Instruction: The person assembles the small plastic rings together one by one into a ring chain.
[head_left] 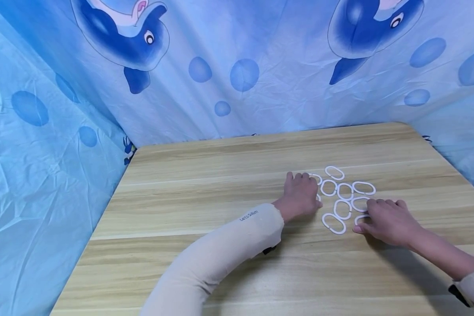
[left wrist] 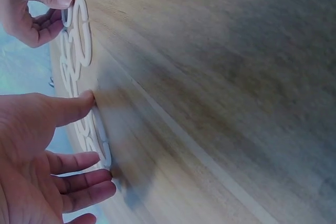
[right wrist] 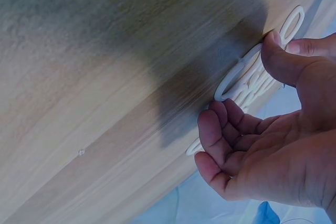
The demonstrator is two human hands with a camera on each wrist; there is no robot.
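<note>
Several white oval chain links, each with a small gap, lie flat in a cluster on the wooden table in the head view. My left hand [head_left: 300, 193] is at the cluster's left side. Between its thumb and fingertips it holds a chain link [left wrist: 100, 128] by the ends, against the tabletop. At the near right side, my right hand [head_left: 393, 221] pinches another chain link [right wrist: 227, 84] between thumb and curled fingers; part of it is hidden. Between the hands lies a loose chain link [head_left: 334, 224], and the farthest chain link [head_left: 334, 173] is at the back.
The wooden table [head_left: 205, 184] has its far edge against a blue curtain [head_left: 260, 105] printed with dolphins and bubbles. Another blue curtain [head_left: 43, 175] hangs along the left side. Pale sleeves [head_left: 229, 237] cover both forearms.
</note>
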